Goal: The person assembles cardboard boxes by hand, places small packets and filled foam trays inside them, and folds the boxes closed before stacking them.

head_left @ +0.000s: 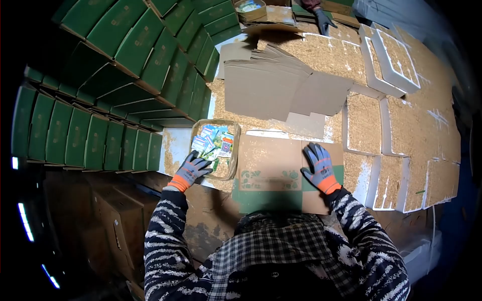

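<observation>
My left hand (192,168), in a grey glove with an orange cuff, lies over the near left edge of a shallow tan container (236,134). Its fingers are apart and reach to the edge of the printed cards (216,139) inside. Flat before me is a brown cardboard piece (271,163) with green panels and a green printed pattern. My right hand (319,167), gloved alike, rests on its right part with the fingers stretched out. Neither hand visibly grips anything.
Green boxes (133,50) are stacked at the left. Loose cardboard sheets (266,90) lie beyond the flat piece. White-walled boxes (396,57) filled with tan, sawdust-like flakes cover the right side. Another person's gloved hand (324,22) is at the far edge.
</observation>
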The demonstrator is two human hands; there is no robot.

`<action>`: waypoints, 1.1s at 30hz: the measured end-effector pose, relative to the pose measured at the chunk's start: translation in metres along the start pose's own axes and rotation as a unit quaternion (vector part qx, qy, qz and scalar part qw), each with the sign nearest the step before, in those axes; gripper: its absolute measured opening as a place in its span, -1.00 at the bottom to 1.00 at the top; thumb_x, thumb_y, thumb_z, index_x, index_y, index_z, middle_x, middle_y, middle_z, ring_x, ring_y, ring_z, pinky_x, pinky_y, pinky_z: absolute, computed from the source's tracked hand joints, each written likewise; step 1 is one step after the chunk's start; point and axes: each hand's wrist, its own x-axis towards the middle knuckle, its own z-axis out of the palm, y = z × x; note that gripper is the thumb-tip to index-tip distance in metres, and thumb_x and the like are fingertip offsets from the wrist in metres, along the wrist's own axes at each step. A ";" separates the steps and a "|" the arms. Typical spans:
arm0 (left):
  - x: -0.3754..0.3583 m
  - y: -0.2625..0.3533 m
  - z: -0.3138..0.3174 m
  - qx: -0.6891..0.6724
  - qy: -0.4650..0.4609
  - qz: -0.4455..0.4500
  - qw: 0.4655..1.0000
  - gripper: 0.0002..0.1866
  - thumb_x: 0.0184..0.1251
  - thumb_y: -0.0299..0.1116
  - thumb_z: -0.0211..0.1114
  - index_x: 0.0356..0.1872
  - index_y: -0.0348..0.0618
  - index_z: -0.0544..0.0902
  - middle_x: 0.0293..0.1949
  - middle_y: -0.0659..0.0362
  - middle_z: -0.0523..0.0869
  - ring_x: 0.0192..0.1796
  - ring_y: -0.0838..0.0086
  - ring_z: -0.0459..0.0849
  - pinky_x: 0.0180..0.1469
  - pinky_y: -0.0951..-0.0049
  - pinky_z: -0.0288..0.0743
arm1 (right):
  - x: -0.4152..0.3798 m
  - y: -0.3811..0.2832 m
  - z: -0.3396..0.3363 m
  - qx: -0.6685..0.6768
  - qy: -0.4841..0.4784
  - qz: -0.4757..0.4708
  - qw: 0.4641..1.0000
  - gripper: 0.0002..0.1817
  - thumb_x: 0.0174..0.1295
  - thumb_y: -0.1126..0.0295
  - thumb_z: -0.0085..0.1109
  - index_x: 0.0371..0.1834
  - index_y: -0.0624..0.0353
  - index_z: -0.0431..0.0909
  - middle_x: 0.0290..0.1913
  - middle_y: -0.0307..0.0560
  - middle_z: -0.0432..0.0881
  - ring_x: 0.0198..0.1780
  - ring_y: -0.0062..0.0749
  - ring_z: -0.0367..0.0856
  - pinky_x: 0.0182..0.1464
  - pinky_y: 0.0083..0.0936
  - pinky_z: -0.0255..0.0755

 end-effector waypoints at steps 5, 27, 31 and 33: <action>-0.005 0.038 0.009 -0.034 0.045 -0.110 0.992 -0.52 0.18 -0.46 0.07 0.14 0.23 0.59 0.28 0.18 0.50 0.37 0.27 0.38 0.52 -0.08 -0.08 | 0.036 0.018 0.003 -0.092 -0.151 0.077 0.981 -0.23 0.06 -0.06 0.32 0.36 -0.02 0.39 0.31 0.00 0.40 0.36 -0.08 0.29 0.44 -0.17 0.06; 0.130 0.087 -0.205 -0.231 0.116 -0.035 0.965 -0.33 0.43 0.19 -0.01 0.38 -0.05 0.34 0.24 -0.12 0.52 0.23 -0.01 0.53 0.28 0.13 0.36 | -0.028 -0.092 -0.110 -0.156 0.200 -0.041 0.966 -0.39 0.04 0.11 0.34 0.21 -0.07 0.47 0.34 -0.13 0.41 0.37 -0.15 0.31 0.43 0.06 0.03; 0.119 0.083 -0.215 -0.281 0.017 0.040 0.959 -0.44 0.48 0.05 0.02 0.35 -0.04 0.36 0.20 -0.14 0.55 0.21 -0.07 0.52 0.24 0.11 0.39 | -0.062 -0.095 -0.102 -0.076 0.311 -0.121 0.940 -0.67 -0.04 0.21 0.39 -0.16 -0.08 0.61 -0.09 -0.20 0.62 0.03 -0.22 0.55 0.26 -0.10 0.28; 0.129 0.069 -0.210 -0.176 -0.115 0.042 0.977 -0.45 0.42 0.02 0.09 0.34 -0.01 0.42 0.08 -0.19 0.64 0.15 -0.09 0.57 0.20 0.10 0.43 | -0.073 -0.104 -0.133 0.026 0.229 -0.151 0.961 -0.69 -0.08 0.23 0.39 -0.21 -0.06 0.64 -0.31 -0.22 0.63 -0.20 -0.20 0.58 0.06 -0.24 0.41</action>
